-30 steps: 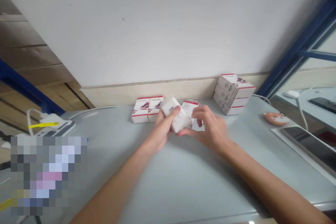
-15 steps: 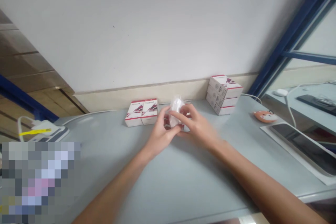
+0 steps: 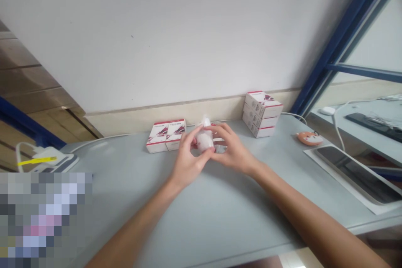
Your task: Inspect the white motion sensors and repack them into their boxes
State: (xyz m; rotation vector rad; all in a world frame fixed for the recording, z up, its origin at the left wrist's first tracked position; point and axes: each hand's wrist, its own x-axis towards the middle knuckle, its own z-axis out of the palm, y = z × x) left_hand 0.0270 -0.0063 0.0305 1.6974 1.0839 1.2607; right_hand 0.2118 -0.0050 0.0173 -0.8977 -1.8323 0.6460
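Observation:
Both hands meet over the middle of the grey table [image 3: 220, 217]. My left hand [image 3: 187, 160] and my right hand [image 3: 233, 148] are closed on a small white object [image 3: 204, 137], held upright between the fingertips; it is blurred. A red-edged white box lies flat just behind it, mostly hidden by the fingers. Two red-and-white boxes [image 3: 166, 135] lie side by side to the left of the hands. A stack of three such boxes [image 3: 262, 113] stands at the back right against the wall.
An orange fox-shaped item [image 3: 308, 137] lies right of the stack. A dark tablet on white paper [image 3: 354, 171] sits at the right edge. A white device with a yellow tag [image 3: 47, 160] and a cable lie far left. Blue frame posts rise on the right.
The white object was turned from lying on its side to upright between my fingers. The view drifted right and up, so everything shifted left in the picture.

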